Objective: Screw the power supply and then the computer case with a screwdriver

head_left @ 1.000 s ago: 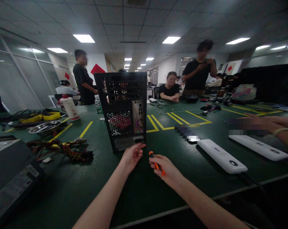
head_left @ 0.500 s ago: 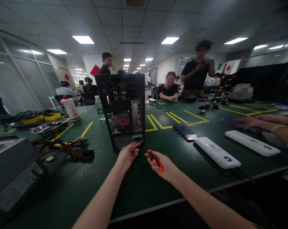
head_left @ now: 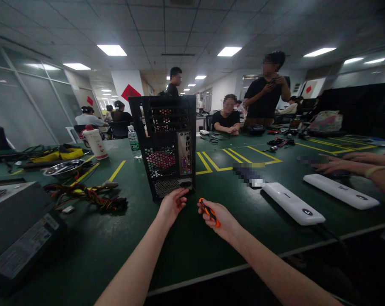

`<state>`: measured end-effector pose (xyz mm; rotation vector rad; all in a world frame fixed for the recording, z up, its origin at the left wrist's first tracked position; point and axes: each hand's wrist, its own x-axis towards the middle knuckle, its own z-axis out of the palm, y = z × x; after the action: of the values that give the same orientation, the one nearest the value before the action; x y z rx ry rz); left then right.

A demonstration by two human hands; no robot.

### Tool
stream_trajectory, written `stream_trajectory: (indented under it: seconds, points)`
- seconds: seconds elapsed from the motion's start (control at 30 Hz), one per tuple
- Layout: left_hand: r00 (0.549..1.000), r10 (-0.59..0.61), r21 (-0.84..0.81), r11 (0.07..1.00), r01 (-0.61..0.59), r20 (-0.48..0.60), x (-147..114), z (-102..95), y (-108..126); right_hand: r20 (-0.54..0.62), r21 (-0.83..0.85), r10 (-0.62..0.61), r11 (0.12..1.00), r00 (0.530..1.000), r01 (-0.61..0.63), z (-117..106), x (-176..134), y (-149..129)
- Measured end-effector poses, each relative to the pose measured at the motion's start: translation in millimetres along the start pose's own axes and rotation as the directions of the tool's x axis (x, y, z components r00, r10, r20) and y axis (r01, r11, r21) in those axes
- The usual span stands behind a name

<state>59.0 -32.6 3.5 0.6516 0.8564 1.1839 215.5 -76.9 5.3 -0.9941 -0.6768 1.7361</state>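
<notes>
A black computer case (head_left: 163, 140) stands upright on the green table, its perforated back panel towards me. My left hand (head_left: 171, 207) is at the case's lower edge. Its outstretched fingertips reach the power supply (head_left: 168, 187) near its socket, and the other fingers are loosely bent; I see nothing held in them. Just right of it, apart from the case, my right hand (head_left: 220, 219) is closed around an orange-and-black screwdriver (head_left: 210, 212). The handle shows between the fingers, while its shaft cannot be made out.
On the left are a grey power supply unit (head_left: 18, 225), bundled cables (head_left: 100, 197), a metal bowl (head_left: 63, 168) and a water bottle (head_left: 134, 142). White power banks (head_left: 291, 204) lie on the right, near another person's hands (head_left: 348, 163). Other people sit and stand beyond the table.
My view has shifted slightly. Both hands keep nearly the same place by the case, the screwdriver still in my right. A person behind the case has moved right.
</notes>
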Motion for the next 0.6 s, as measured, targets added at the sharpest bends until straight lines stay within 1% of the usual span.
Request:
stream_trajectory:
  seconds: [0.13, 0.23, 0.3, 0.37, 0.43, 0.47, 0.5, 0.53, 0.6]
  points:
    - [1.0, 0.001, 0.014, 1.0, -0.001, -0.001, 0, -1.0, 0, -0.116, -0.02, -0.167, 0.986, 0.979, 0.166, 1, -4, 0]
    - [1.0, -0.001, 0.015, 1.0, 0.001, -0.005, 0, -0.5, 0, -0.145, -0.038, -0.269, 0.963, 0.952, 0.267, 1, -9, -2]
    - [1.0, -0.004, 0.017, 1.0, 0.004, -0.004, 0, -0.3, 1, -0.141, -0.076, -0.373, 0.928, 0.917, 0.366, 1, -12, -2]
    - [1.0, -0.011, 0.019, 1.0, 0.011, -0.006, 0, -0.1, 1, -0.106, -0.166, -0.503, 0.859, 0.858, 0.484, -1, -13, -2]
    - [1.0, -0.017, 0.018, 1.0, 0.017, -0.004, 0, 0.2, 1, -0.036, -0.328, -0.611, 0.754, 0.791, 0.569, -2, -15, 0]
    - [1.0, -0.016, 0.019, 1.0, 0.016, -0.003, 0, 0.4, 2, 0.008, -0.429, -0.656, 0.68, 0.755, 0.595, -2, -16, 2]
    - [1.0, -0.015, 0.021, 1.0, 0.015, -0.004, 0, 0.6, 2, 0.058, -0.532, -0.698, 0.583, 0.713, 0.614, -2, -17, 3]
    - [1.0, -0.013, 0.027, 1.0, 0.013, -0.008, 0, 0.8, 2, 0.116, -0.622, -0.74, 0.465, 0.662, 0.63, -2, -18, 5]
    - [1.0, -0.007, 0.046, 0.999, 0.008, -0.02, -1, 1.0, 1, 0.261, -0.736, -0.799, 0.199, 0.542, 0.647, 0, -20, 9]
